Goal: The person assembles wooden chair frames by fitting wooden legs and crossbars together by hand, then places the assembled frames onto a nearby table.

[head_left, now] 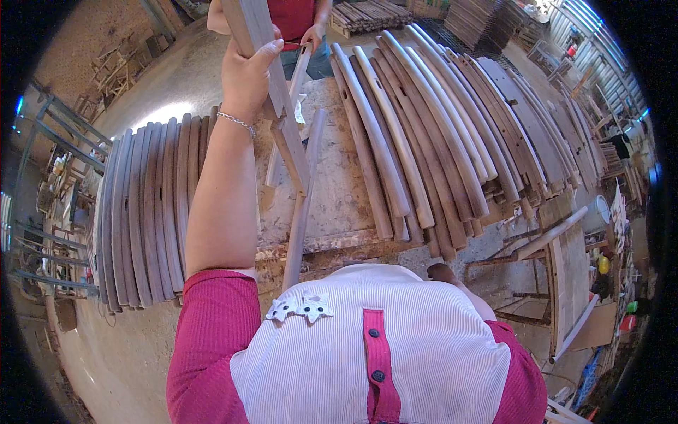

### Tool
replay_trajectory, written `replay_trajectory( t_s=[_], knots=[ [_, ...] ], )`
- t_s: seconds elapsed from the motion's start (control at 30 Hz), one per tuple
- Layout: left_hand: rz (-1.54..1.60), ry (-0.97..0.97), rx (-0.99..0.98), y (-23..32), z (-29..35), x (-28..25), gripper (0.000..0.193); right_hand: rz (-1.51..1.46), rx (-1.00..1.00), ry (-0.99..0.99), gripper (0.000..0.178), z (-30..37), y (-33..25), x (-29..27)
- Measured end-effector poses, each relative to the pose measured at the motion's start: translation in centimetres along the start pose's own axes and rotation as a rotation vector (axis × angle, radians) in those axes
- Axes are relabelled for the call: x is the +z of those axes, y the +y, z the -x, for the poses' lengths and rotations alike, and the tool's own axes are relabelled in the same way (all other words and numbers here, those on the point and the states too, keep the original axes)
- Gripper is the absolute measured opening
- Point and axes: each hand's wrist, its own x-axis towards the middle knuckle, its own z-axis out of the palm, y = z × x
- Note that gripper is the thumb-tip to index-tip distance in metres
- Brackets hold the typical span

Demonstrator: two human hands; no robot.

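Observation:
My left hand [247,81], a chain bracelet at its wrist, is raised and wrapped round a long wooden piece [258,35], its thumb lying across the face. The piece slants from the top edge down over the worktable [339,212], with a notched, stepped part near its lower end [293,155]. Behind and below it, a narrow wooden strip [305,191] leans along the table. My right hand [441,273] is low beside my shirt, in shadow near the ends of the wooden rails [438,134]; its fingers are mostly hidden.
Opposite, a person in a red top [293,21] holds a slotted wooden rail [300,67]. Dark rounded rails [145,212] stand in a row at left. Flat slats [526,120] lie farther right. A wooden stand [558,283] and a white bucket [598,212] are at right.

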Motion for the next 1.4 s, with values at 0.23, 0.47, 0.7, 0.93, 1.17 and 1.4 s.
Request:
replay_trajectory(
  t_s=[0.23, 0.47, 0.7, 0.93, 1.17, 1.4],
  knots=[
    [-0.051, 0.034, -0.038, 0.0, 0.1, 0.0, 0.028, 0.319, -0.138, -0.051, 0.018, 0.1, -0.4, -0.4],
    [-0.057, 0.055, -0.013, 0.0, 0.0, 0.2, 0.022, 0.823, -0.450, -0.078, 0.016, -0.4, -0.1, -1.5],
    [-0.004, 0.041, -0.050, -0.3, 0.0, -0.4, 0.029, 0.028, 0.049, -0.038, 0.012, 0.6, -2.5, -1.0],
    [-0.034, 0.033, -0.058, -0.6, -0.2, -0.4, 0.029, 0.865, -0.347, -0.048, 0.013, 0.0, -1.4, -1.1],
    [-0.026, 0.027, -0.037, -0.4, -0.1, -0.4, 0.029, 0.858, -0.338, -0.006, 0.017, 0.0, -0.9, -0.9],
    [-0.004, 0.030, -0.031, -0.7, -0.3, -0.3, 0.030, 0.885, -0.305, 0.010, 0.019, 0.6, -0.4, -1.0]
  ],
)
